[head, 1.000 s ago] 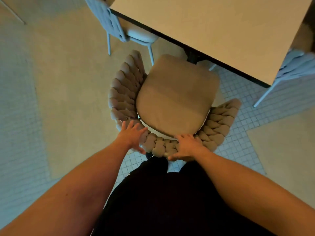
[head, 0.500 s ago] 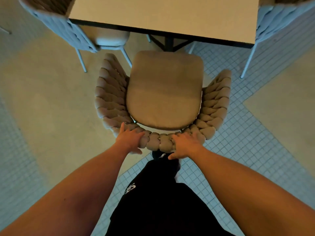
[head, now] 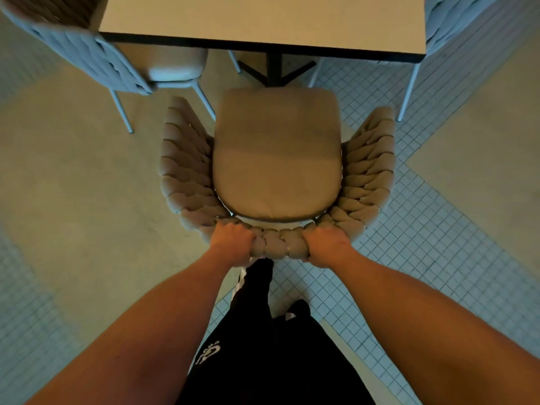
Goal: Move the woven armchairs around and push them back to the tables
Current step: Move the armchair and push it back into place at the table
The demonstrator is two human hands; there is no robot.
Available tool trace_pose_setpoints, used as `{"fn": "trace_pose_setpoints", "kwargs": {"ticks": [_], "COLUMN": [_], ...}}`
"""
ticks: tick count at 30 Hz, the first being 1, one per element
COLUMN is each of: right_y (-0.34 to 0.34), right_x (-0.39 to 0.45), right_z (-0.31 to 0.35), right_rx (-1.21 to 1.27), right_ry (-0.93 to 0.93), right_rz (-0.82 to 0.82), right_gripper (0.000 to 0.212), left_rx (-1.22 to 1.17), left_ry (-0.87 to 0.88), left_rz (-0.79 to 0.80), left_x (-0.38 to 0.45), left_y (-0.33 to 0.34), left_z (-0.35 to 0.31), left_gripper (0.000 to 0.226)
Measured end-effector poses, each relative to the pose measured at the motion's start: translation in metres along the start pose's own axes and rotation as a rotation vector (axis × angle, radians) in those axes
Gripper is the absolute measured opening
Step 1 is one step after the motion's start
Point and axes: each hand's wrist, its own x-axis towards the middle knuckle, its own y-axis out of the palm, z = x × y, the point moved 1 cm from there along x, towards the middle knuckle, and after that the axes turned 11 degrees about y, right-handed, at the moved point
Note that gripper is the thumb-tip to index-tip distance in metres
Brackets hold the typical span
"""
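1. White logo print (head: 208,355) on black trousers (head: 263,361) at near centre; letters too small and curved to read.
2. No other writing visible anywhere.
3. Woven armchair (head: 277,159) at centre: wraparound back and arms of thick, puffy beige braided cord, curved in a horseshoe around a smooth, padded tan seat cushion with rounded corners.
4. Seat front pointed at the far side, its edge just short of the tabletop (head: 263,19)'s near rim and close to the black pedestal base (head: 274,68).
5. Left hand (head: 232,244) clenched over the top of the braided backrest, left of centre, knuckles up, fingers curled over the cord.
6. Right hand (head: 325,247) gripping the same backrest rim right of centre, likewise closed around the weave.
7. Tabletop: flat, pale cream, rectangular, with a thin dark edge band.
8. Second armchair (head: 96,54) at far left, same braided weave, looking grey-blue in the light, with thin pale metal legs and a pale cushion tucked partly under the tabletop.
9. Third armchair (head: 450,21) at far right corner, only part of its weave and one slim leg in view.
10. Floor (head: 73,200): smooth, matte beige panels broken by diagonal bands of small square pale tiles (head: 438,244) with darker grout lines.
11. Dim, warm light with a bluish cast at the edges.
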Motion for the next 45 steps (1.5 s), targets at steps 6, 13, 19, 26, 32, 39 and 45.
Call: {"fn": "trace_pose_setpoints", "kwargs": {"ticks": [6,13,19,26,32,39,45], "right_y": [0.002,-0.037,-0.033,-0.016,-0.028,-0.043,-0.046], "right_x": [-0.001,0.024,0.027,0.017,0.021,0.035,0.036], "right_z": [0.002,-0.010,-0.032,-0.008,-0.005,-0.020,-0.026], "right_rx": [0.040,-0.058,-0.038,-0.008,-0.006,0.025,0.022], "right_ry": [0.033,0.098,0.163,0.158,0.168,0.193,0.175], "right_rz": [-0.022,-0.017,-0.005,0.008,0.038,0.036,0.024], "right_gripper": [0.053,0.050,0.051,0.052,0.053,0.048,0.050], "left_rx": [-0.001,0.040,0.013,0.013,0.037,0.032,0.035], "left_ry": [0.037,0.076,0.115,0.111,0.108,0.089,0.064], "left_rz": [0.025,-0.006,-0.032,-0.005,-0.030,-0.071,-0.061], "left_x": [0.006,0.033,0.050,0.038,0.042,0.062,0.063], "left_y": [0.004,-0.030,-0.033,-0.021,-0.025,-0.040,-0.042], "left_z": [0.006,0.020,0.002,0.016,0.026,0.026,0.021], "left_gripper": [0.036,0.025,0.030,0.029,0.030,0.025,0.030]}}
